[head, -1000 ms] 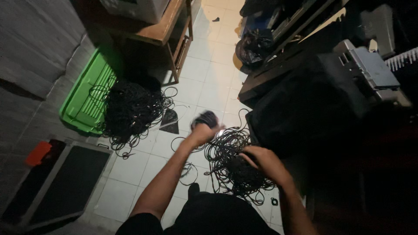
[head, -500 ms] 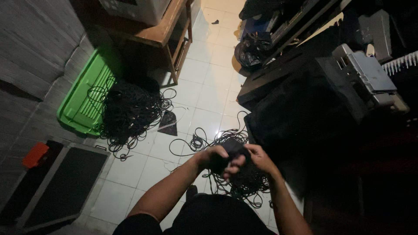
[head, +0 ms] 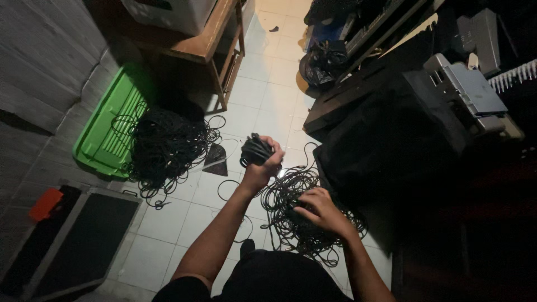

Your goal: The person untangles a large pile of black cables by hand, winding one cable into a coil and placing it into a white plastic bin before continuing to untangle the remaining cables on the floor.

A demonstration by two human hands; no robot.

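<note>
Left hand (head: 263, 168) grips coiled cable bundle (head: 254, 150); right hand (head: 319, 210) on tangled cables (head: 291, 196).

From the tangle of cables (head: 305, 215) on the floor under the right hand (head: 320, 208), the coiled bundle (head: 255, 150) in the left hand (head: 262, 168) lies at 11 o'clock, the big cable heap (head: 168, 146) and tray (head: 103, 131) at 10, the wooden table (head: 207, 42) at 11, the machine (head: 467, 89) at 2.
</note>
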